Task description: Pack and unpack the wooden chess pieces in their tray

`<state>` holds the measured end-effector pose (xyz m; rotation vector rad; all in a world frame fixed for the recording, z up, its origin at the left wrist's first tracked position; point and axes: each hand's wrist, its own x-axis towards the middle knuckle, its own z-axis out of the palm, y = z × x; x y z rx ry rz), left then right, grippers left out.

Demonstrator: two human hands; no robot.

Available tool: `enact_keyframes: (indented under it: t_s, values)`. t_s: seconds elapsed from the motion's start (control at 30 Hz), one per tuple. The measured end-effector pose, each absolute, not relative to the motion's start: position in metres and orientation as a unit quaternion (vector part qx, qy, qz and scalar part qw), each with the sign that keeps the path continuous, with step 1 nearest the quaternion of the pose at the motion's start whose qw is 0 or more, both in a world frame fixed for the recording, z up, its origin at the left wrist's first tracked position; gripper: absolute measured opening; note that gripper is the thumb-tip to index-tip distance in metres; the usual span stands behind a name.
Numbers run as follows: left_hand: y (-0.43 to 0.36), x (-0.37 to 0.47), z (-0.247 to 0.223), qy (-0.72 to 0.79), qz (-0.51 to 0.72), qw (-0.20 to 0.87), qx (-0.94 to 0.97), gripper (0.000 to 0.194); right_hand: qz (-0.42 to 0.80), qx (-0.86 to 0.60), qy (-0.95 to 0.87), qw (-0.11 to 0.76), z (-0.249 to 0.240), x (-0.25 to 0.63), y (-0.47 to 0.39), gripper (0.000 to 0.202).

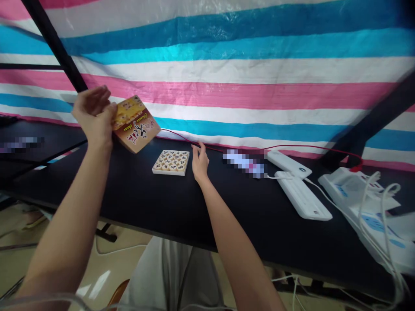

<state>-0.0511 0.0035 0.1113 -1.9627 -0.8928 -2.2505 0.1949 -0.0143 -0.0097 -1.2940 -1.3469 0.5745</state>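
Raised at the left, my left hand [94, 115] grips a yellow and brown Chinese chess box [138, 123] by its near-left edge, tilted above the table. Its top carries the printed words "Chinese chess". A white tray [171, 172] of round Chinese chess pieces [170, 160] lies flat on the black table [145, 198], with dark characters on the pieces. Just right of that tray, my right hand [200, 163] rests near the tabletop, fingers stretched forward and holding nothing. A small gap separates it from the tray.
White power banks [303, 196] and a blurred-out object [244, 163] lie to the right. Beyond them stands a large white power strip [372, 216] with tangled cables. A red cord [311, 147] runs along the back edge, before a striped sheet [227, 69]. Black metal posts rise at both sides.
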Motion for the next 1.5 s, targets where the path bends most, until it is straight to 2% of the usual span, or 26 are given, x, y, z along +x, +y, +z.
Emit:
enact_keyframes:
  t_s: [0.07,0.13,0.2,0.3,0.4,0.5,0.7,0.87,1.07,1.2,1.5]
  values:
    - [-0.004,-0.048,0.113,-0.321,-0.653,0.156,-0.668,0.032,0.231,-0.577,-0.58,0.527,-0.013,0.196,-0.01,0.04]
    - [-0.007,-0.047,0.1,-0.33,-0.516,0.21,-0.762,0.028,0.221,-0.587,-0.6,0.496,-0.015,0.195,-0.008,0.036]
    - [-0.003,-0.053,0.075,-0.32,-0.376,0.173,-0.853,0.028,0.2,-0.583,-0.625,0.48,-0.015,0.193,-0.009,0.032]
    - [0.01,-0.072,0.033,-0.286,-0.231,0.118,-0.922,0.035,0.163,-0.572,-0.649,0.475,-0.015,0.191,-0.012,0.027]
    - [0.02,-0.086,0.005,-0.29,-0.161,0.112,-0.937,0.041,0.148,-0.57,-0.652,0.477,-0.014,0.192,-0.013,0.025]
    - [0.023,-0.089,-0.003,-0.301,-0.133,0.13,-0.935,0.042,0.147,-0.568,-0.655,0.477,-0.015,0.192,-0.013,0.025]
    - [0.01,-0.082,0.004,-0.356,-0.181,0.117,-0.909,0.042,0.135,-0.564,-0.667,0.469,-0.011,0.191,-0.018,0.026]
    - [0.01,-0.054,0.016,-0.45,-0.363,0.132,-0.805,0.034,0.094,-0.562,-0.696,0.437,0.003,0.193,-0.028,0.019]
    - [0.032,-0.019,0.022,-0.518,-0.488,0.019,-0.702,0.029,0.081,-0.556,-0.757,0.335,0.014,0.198,-0.042,0.02]
    - [0.03,-0.025,0.019,-0.529,-0.522,0.024,-0.668,0.027,0.059,-0.554,-0.78,0.285,0.015,0.198,-0.046,0.023]
    - [0.019,-0.037,0.019,-0.544,-0.574,0.033,-0.612,0.025,0.013,-0.531,-0.808,0.256,0.018,0.198,-0.049,0.025]
